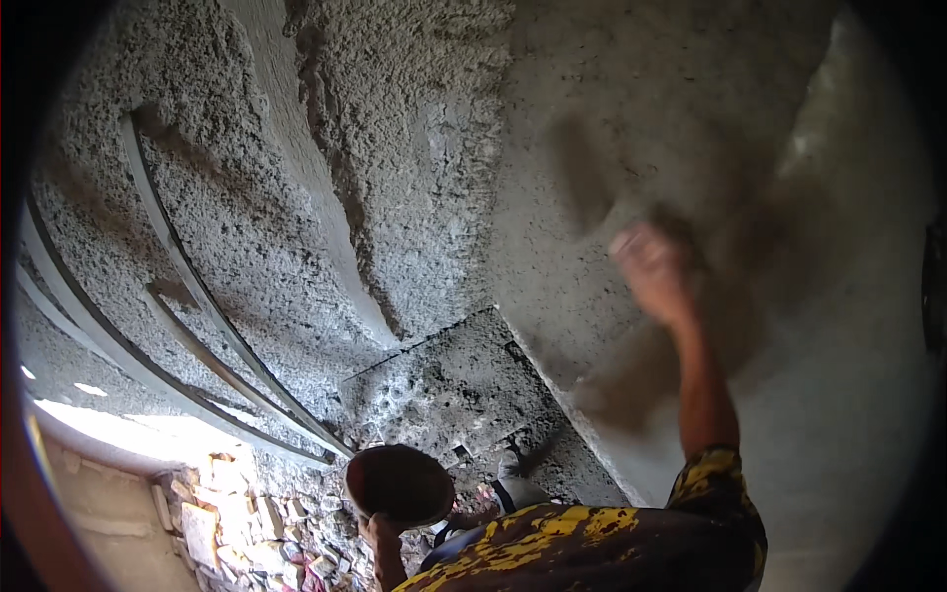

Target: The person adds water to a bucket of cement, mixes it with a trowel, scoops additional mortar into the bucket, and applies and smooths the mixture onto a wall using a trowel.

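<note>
My left hand (381, 535) grips the lower edge of a dark round bowl (400, 485), held low in front of my body. Raised against the wall, my right hand (651, 259) is closed and smeared by motion. A blurred, flat, grey-brown blade (582, 176) shows just beyond its fingers and looks like a trowel; its handle is hidden in the fist. The smooth grey plaster (572, 296) lies behind this hand. To its left, the wall carries rough, lumpy plaster (424, 148).
Several long, bent-looking strips (187, 266) lean against the rough wall at left. Broken bricks and rubble (266, 523) cover the ground at lower left, partly in bright light. A mortar-spattered board (464, 365) lies at the wall's foot, near my feet.
</note>
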{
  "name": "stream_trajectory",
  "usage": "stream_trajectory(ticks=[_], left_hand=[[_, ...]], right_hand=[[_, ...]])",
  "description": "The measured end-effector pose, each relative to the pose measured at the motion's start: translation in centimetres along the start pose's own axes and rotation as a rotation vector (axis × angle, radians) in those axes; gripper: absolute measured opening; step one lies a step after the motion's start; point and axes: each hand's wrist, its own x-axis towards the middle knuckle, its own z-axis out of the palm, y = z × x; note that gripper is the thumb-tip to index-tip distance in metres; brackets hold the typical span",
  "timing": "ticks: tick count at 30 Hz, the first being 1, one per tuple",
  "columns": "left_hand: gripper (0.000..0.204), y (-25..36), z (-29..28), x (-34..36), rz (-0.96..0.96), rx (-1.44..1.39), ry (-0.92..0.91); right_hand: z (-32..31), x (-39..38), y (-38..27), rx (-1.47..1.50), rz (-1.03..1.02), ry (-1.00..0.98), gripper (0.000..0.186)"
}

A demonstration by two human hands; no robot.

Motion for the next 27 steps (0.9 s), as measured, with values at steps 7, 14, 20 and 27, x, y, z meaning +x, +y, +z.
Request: stream_trajectory(ticks=[7,14,20,27], left_hand=[[0.049,4.6,4.0,-1.5,0.160,0.272,-0.361],[0.043,6.1,3.9,-1.8,0.394,0.063,-0.467],[0.038,7.3,0.3,-3.8,0.214,-0.047,-0.287],[0.028,5.0,-5.2,-3.5,0.166,0.040,0.089]], right_hand=[[24.4,-21.9,2.1,-0.506,-0.407,-0.569,0.011],[35.9,-30.5,2.9,-0.408,-0.397,-1.027,0.033],[33.7,-33.1,2.4,-0.111,-0.281,-1.028,0.034],[37.3,-32.4,0.1,0.307,-0.452,-0.797,0.018]])
